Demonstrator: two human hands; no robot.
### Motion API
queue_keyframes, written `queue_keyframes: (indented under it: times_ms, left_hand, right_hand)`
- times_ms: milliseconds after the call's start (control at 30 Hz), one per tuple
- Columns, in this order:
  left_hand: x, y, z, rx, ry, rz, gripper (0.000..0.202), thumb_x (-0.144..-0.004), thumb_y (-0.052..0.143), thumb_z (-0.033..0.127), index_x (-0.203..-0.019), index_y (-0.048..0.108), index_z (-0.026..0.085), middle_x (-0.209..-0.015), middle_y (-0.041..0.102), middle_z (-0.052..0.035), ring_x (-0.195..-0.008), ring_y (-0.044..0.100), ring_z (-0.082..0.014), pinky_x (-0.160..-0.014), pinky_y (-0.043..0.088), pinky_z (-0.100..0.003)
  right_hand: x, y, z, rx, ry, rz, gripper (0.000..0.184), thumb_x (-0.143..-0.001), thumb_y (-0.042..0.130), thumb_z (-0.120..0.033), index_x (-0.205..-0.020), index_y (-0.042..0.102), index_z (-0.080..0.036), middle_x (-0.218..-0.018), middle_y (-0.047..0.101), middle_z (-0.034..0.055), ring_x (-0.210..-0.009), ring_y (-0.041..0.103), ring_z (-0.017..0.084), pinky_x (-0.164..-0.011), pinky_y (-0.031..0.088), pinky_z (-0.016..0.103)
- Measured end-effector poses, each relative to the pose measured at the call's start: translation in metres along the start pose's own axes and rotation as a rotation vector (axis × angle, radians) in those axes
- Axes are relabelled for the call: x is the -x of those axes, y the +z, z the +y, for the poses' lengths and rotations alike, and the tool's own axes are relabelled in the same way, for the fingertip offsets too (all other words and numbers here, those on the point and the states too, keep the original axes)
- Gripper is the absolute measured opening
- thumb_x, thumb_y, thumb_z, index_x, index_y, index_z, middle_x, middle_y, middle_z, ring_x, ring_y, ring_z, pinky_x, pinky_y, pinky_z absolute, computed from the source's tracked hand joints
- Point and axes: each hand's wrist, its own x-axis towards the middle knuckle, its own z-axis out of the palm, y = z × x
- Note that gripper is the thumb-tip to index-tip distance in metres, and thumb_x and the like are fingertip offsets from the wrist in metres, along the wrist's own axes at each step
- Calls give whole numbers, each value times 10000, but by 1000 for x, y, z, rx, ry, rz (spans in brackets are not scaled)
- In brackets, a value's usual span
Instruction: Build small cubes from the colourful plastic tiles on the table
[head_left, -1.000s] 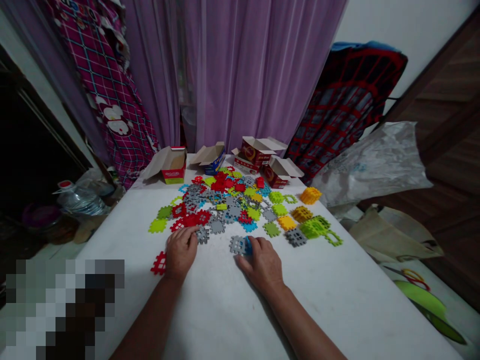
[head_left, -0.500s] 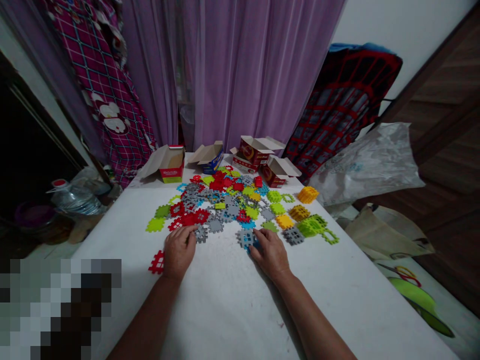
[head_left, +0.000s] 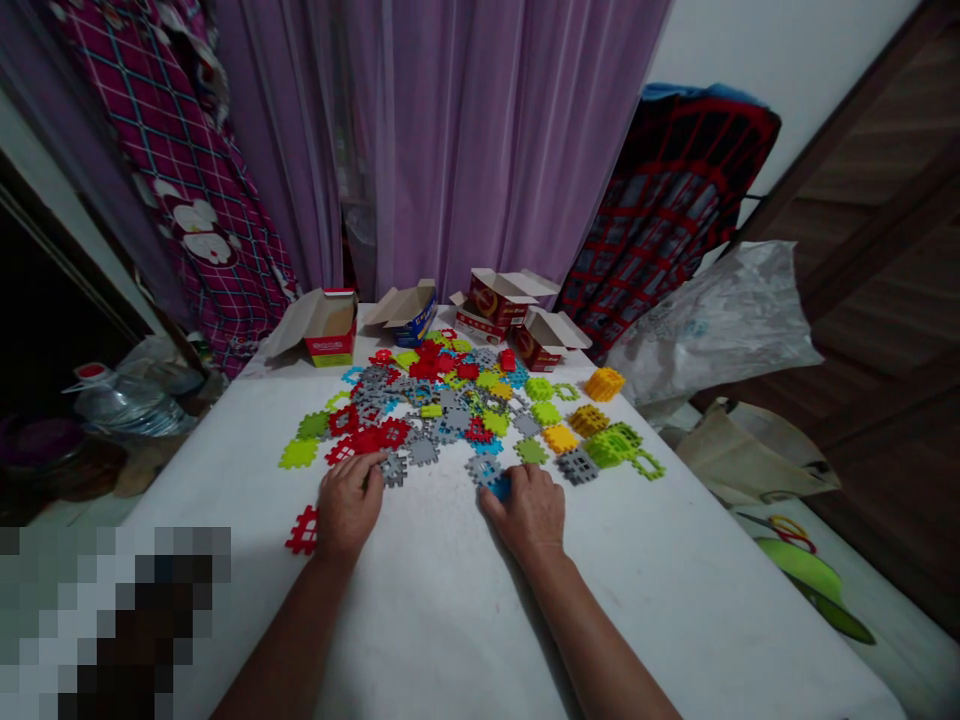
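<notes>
The right hand (head_left: 531,508) has its thumb and fingers closed around a blue toothed plastic piece (head_left: 497,488), low over the white surface (head_left: 431,600). A pale grey windowed plastic piece (head_left: 482,470) touches the blue one; whether their teeth are locked together cannot be told. The left hand (head_left: 349,505) rests with bent fingers beside a dark grey toothed plastic piece (head_left: 394,469); whether it grips anything is unclear. A red windowed plastic piece (head_left: 301,531) lies just outside that wrist.

Some joining looks done: at the right stand a bright yellow plastic block (head_left: 604,384), a darker yellow plastic block (head_left: 589,419) and a lime-green plastic block (head_left: 610,448), each apparently built from several pieces. Much more seems unjoined, since a mixed heap of flat, coloured plastic pieces (head_left: 451,412) spreads across the middle, before the opened cardboard boxes (head_left: 331,345).
</notes>
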Motion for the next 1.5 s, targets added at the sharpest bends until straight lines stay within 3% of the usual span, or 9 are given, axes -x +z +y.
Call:
queue_keyframes:
  times_ms: [133, 267, 367, 467, 633, 900, 1500]
  left_hand:
    - [0, 0, 0, -4, 4, -9, 313, -884, 436, 276, -969, 737, 252, -960, 764, -51, -936, 678, -243, -868, 495, -386]
    - [0, 0, -2, -9, 10, -3, 312, -884, 436, 287, -957, 737, 247, -953, 766, -54, -929, 681, -244, -866, 497, -385]
    - [-1, 0, -3, -6, 21, 2, 315, -881, 435, 296, -954, 736, 242, -941, 769, -51, -910, 685, -240, -851, 501, -378]
    - [-2, 0, -4, -4, 32, -6, 321, -875, 437, 305, -955, 739, 235, -940, 771, -51, -897, 687, -239, -842, 508, -375]
    - [-3, 0, -6, -33, 33, 4, 323, -865, 441, 317, -945, 745, 244, -927, 771, -49, -899, 685, -245, -840, 514, -378]
    - [-5, -3, -4, -21, 57, 12, 320, -857, 446, 327, -927, 744, 233, -901, 771, -50, -858, 687, -236, -831, 523, -359]
    - [-6, -3, -5, -28, 51, 7, 312, -853, 456, 335, -925, 742, 233, -907, 774, -52, -861, 692, -241, -836, 527, -369]
  right_hand:
    - [-2, 3, 3, -52, 7, 13, 247, -829, 634, -400, -937, 664, -180, -961, 651, 108, -930, 585, 268, -749, 381, 354]
    - [2, 7, 20, -230, 8, 115, 266, -835, 607, -413, -974, 654, -191, -993, 659, 96, -949, 593, 246, -799, 419, 349]
    - [4, 6, 52, -357, 62, 252, 307, -836, 574, -480, -953, 638, -202, -995, 664, 92, -951, 597, 242, -836, 453, 362]
    - [4, 1, 95, -388, 215, 367, 373, -811, 551, -567, -903, 630, -214, -941, 656, 79, -879, 591, 240, -789, 468, 377]
    - [3, -2, 145, -390, 404, 356, 534, -762, 500, -696, -874, 647, -195, -907, 648, 96, -797, 573, 234, -716, 451, 375]
    - [-2, 6, 141, -372, 372, 298, 492, -757, 507, -646, -892, 652, -195, -957, 652, 103, -832, 577, 232, -745, 449, 360]
    - [2, 5, 141, -320, 383, 247, 473, -751, 543, -561, -990, 659, -170, -1001, 644, 105, -863, 577, 232, -763, 446, 349]
